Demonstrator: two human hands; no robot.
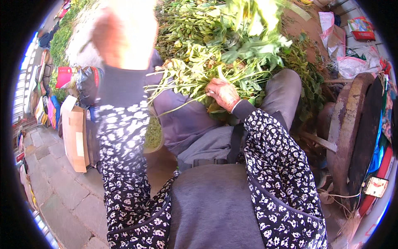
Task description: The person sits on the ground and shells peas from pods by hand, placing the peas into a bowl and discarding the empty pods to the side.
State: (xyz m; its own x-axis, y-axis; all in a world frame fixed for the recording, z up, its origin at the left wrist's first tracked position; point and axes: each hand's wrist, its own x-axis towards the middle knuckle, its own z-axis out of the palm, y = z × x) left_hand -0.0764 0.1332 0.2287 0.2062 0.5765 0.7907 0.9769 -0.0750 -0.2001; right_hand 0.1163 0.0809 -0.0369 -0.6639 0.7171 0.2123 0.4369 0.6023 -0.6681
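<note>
Across my lap lies a leafy bunch of cut green plants (192, 62), seemingly bean plants, with pale stems pointing left. My right hand (224, 93) grips some of these stems near its right knee. My left hand (124, 37) is raised at the upper left, blurred and washed out by bright light, so its fingers cannot be made out. Below that arm, partly hidden by the sleeve, stands a tub (162, 137) holding small green pods or beans (152, 132). A larger heap of the same plants (183, 21) lies beyond my knees.
To the left, an open cardboard box (74, 137) stands on stone paving (70, 202). Bags (88, 82) lie behind it. A worn, curved wooden piece (348, 124) rises close on the right, with plastic sacks (354, 65) beyond. Another person (48, 37) is at the far left.
</note>
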